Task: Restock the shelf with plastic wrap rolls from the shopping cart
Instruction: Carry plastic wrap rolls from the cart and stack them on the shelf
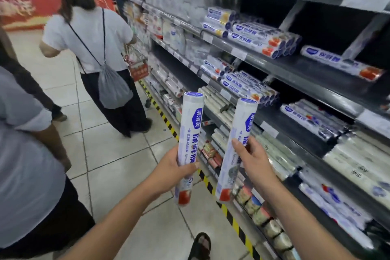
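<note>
My left hand (172, 170) grips a white plastic wrap roll (188, 131) with blue print and a red end, held nearly upright over the aisle floor. My right hand (252, 159) grips a second, matching roll (237, 143), also nearly upright, close to the shelf front. The dark shelf unit (295, 70) runs along the right. Matching rolls lie in stacks (263, 39) on its upper boards, with a single roll (341, 65) lying alone further right. The shopping cart holding the stock is out of view.
A person in a white shirt with a grey drawstring bag (114, 88) stands ahead beside a red-fronted cart (138, 67). Another person's arm and body (27, 143) fill the left edge. Yellow-black hazard tape (168, 125) marks the shelf base. My sandalled foot (201, 246) shows below.
</note>
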